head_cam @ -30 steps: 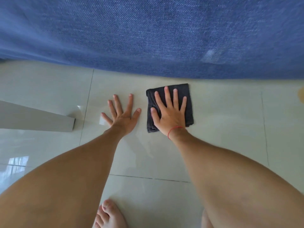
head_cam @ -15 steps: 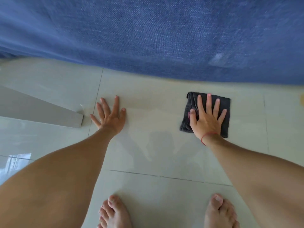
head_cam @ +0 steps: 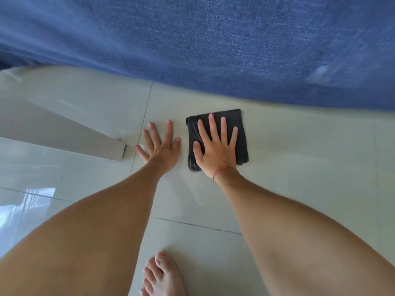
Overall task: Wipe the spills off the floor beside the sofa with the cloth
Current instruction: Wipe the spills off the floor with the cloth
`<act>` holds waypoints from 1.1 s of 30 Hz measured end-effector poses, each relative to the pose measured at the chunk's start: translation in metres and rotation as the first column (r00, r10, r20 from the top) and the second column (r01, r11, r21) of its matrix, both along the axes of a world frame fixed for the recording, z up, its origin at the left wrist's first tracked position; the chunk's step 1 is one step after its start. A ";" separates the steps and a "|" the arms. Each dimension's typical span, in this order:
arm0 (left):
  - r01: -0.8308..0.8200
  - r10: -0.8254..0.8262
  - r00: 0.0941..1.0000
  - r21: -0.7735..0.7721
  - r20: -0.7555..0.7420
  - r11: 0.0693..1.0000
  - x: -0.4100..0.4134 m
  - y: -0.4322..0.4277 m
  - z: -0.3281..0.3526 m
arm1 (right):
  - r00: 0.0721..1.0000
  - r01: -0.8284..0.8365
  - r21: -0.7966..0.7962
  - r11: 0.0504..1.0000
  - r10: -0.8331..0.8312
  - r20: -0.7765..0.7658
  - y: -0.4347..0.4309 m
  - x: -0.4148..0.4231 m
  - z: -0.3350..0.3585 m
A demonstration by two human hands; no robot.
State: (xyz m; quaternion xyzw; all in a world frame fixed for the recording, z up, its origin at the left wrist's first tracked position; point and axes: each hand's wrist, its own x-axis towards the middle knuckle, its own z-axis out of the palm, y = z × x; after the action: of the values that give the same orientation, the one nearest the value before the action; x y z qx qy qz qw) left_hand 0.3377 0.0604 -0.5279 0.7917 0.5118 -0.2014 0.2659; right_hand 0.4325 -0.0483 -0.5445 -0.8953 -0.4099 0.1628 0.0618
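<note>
A folded dark grey cloth (head_cam: pixel 241 133) lies on the pale tiled floor (head_cam: pixel 299 167), just in front of the blue sofa (head_cam: pixel 213 43). My right hand (head_cam: pixel 215 150) presses flat on the cloth with fingers spread, covering most of it. A red string circles that wrist. My left hand (head_cam: pixel 161 148) rests flat on the bare tile right beside the cloth, fingers apart, holding nothing. The tile near the hands has a faint wet sheen, and I see no distinct spill.
A grey slanted board or furniture leg (head_cam: pixel 64 135) ends on the floor just left of my left hand. My bare foot (head_cam: pixel 162 276) stands at the bottom centre. The sofa's lower edge runs across the whole top of the view.
My right hand slid the cloth out to the right, then back left to sit beside my left hand. The left hand stayed planted on the tile.
</note>
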 end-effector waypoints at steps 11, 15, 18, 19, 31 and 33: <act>0.053 -0.054 0.999 0.122 0.008 0.991 -0.038 0.014 -0.011 | 0.976 0.209 -0.095 0.973 -0.203 0.076 -0.100 0.063 0.000; 0.060 -0.060 0.998 0.094 0.004 0.994 -0.037 0.016 -0.013 | 0.898 0.440 -0.050 0.897 -0.437 0.055 -0.031 0.050 -0.005; 0.050 -0.051 0.999 0.076 0.009 0.996 -0.035 0.019 -0.011 | 0.936 0.351 -0.032 0.936 -0.350 0.038 0.011 0.032 -0.004; 0.047 -0.047 0.999 0.066 0.007 0.997 -0.035 0.020 -0.011 | 0.952 0.307 -0.022 0.951 -0.306 0.027 0.022 0.025 -0.003; -0.008 0.008 1.000 0.037 -0.018 0.999 -0.024 0.016 -0.003 | 0.979 -0.204 0.070 0.976 0.202 0.037 -0.010 -0.023 -0.004; -0.057 0.056 0.998 0.060 0.023 0.997 -0.016 0.009 0.000 | 0.979 -0.202 0.058 0.978 0.200 0.039 -0.032 -0.013 -0.005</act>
State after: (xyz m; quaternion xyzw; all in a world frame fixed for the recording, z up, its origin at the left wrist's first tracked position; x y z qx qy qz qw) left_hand 0.3220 0.0690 -0.5280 0.7868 0.5370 -0.1699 0.2525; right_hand 0.4195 -0.0808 -0.5494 -0.8496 -0.5040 0.1407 0.0656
